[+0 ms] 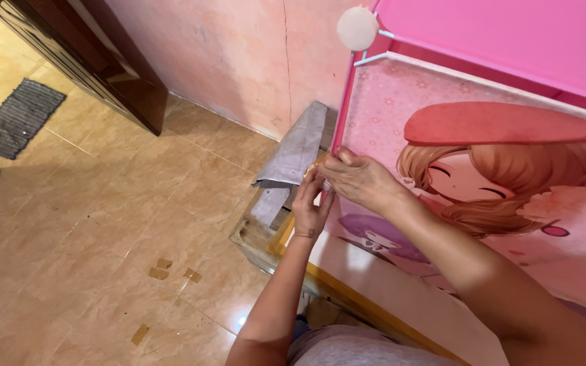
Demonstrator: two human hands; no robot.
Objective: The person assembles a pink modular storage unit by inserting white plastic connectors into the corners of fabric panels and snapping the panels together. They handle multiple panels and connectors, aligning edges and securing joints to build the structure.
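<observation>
Left hand [311,203] and right hand [361,179] meeting, each grip pinched on a small pale connector [320,163] at the pink panel [469,169] edge, pink rod [344,102] rising just above, round white knob [357,28] beyond, grey sheet [295,148] left against the wall.

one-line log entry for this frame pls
left hand: pinching at pink frame rod | right hand: on same spot, fingers closed | panel: cartoon print, upright | connector: round, white, on rod top | floor: tiled

Both bare forearms extended forward and upward, converging. The left hand [311,203] was raised palm-away, fingers [313,177] curled. The right hand [361,179] met it from the right, fingers [337,161] pinched together, touching the left fingertips.
</observation>
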